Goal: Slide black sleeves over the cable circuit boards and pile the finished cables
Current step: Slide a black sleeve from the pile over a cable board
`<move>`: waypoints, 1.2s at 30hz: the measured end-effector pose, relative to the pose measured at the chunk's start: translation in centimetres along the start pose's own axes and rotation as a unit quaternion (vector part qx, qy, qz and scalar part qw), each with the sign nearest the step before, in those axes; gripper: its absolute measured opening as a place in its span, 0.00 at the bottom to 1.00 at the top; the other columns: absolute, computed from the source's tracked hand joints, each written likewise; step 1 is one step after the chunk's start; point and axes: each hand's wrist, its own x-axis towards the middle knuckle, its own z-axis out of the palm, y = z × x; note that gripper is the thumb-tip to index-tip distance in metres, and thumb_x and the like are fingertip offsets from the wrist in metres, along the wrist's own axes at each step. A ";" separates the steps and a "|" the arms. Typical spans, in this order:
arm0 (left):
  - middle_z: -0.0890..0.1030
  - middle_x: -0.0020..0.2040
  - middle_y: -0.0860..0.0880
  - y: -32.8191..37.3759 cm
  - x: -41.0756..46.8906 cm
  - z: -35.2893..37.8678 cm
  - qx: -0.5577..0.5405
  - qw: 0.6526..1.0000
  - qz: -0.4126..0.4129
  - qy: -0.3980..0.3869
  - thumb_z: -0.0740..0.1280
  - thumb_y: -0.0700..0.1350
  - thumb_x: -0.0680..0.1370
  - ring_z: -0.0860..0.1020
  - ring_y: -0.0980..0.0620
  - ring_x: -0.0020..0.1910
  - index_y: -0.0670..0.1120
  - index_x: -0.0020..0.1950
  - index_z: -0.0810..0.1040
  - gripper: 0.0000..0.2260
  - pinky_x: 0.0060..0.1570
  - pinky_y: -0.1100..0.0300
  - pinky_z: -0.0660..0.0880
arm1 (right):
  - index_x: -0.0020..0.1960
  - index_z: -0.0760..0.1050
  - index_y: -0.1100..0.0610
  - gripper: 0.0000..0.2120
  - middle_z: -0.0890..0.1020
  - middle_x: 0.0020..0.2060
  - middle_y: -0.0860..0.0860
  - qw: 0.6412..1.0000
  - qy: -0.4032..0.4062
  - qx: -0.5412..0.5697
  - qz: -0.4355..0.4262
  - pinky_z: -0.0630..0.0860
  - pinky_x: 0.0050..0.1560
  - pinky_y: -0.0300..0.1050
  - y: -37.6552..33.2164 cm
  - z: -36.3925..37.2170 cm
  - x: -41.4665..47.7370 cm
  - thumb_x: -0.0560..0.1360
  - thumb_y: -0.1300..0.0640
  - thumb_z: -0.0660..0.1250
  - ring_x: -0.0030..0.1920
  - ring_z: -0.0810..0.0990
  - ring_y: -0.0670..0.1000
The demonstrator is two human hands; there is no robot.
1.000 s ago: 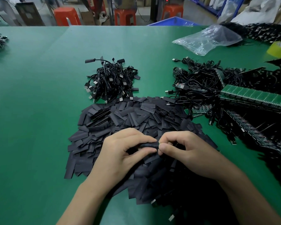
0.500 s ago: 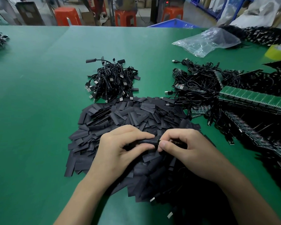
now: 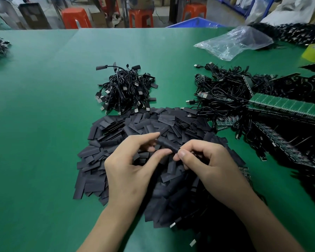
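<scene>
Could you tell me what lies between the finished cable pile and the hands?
In the head view, a heap of loose black sleeves lies between cable pile, left hand and right hand.

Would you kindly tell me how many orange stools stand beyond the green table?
3 stools: the left stool, the middle stool, the right stool. An orange shape behind them may be a fourth, mostly hidden.
</scene>
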 end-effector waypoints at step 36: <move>0.79 0.31 0.54 0.5 0.4 0.1 -0.070 0.985 -0.117 -0.105 0.66 0.55 0.81 0.76 0.60 0.32 0.53 0.36 0.81 0.15 0.36 0.70 0.69 | 0.41 0.80 0.62 0.16 0.85 0.34 0.53 0.963 0.056 -0.262 -0.028 0.81 0.41 0.52 -6.4 -0.1 15.9 0.81 0.52 0.65 0.31 0.83 0.49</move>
